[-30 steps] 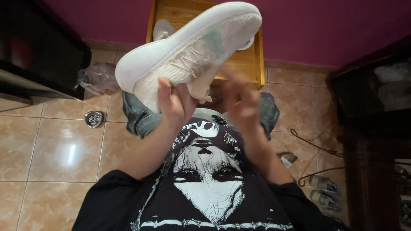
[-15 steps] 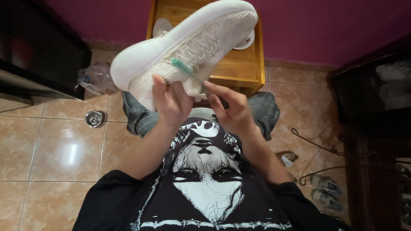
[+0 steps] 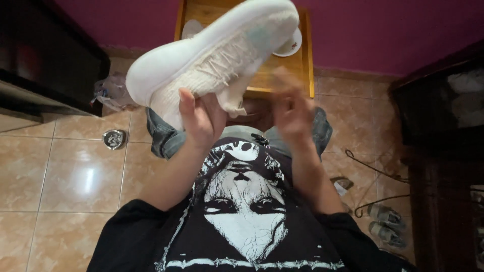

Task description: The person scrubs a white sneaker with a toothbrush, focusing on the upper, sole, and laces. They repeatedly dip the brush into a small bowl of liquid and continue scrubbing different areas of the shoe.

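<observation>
A white knit sneaker (image 3: 212, 55) is held up in front of me, its sole toward the upper left and its white laces facing down. My left hand (image 3: 201, 118) grips it from below near the heel and collar. My right hand (image 3: 292, 111) is blurred just under the shoe's tongue, fingers apart, holding nothing that I can make out. Below the hands are my grey jeans and my black printed t-shirt (image 3: 242, 216).
A small wooden table (image 3: 282, 75) stands behind the shoe against a magenta wall, with a white dish (image 3: 291, 46) on it. Dark furniture (image 3: 45, 60) is at left and right. On the tiled floor lie a plastic bag (image 3: 108, 90), a floor drain (image 3: 114, 138), cables and sandals (image 3: 385, 224).
The shoe has tilted and shifted slightly. My right hand has dropped away from the laces and moved to the right, now blurred with motion. My left hand keeps its grip.
</observation>
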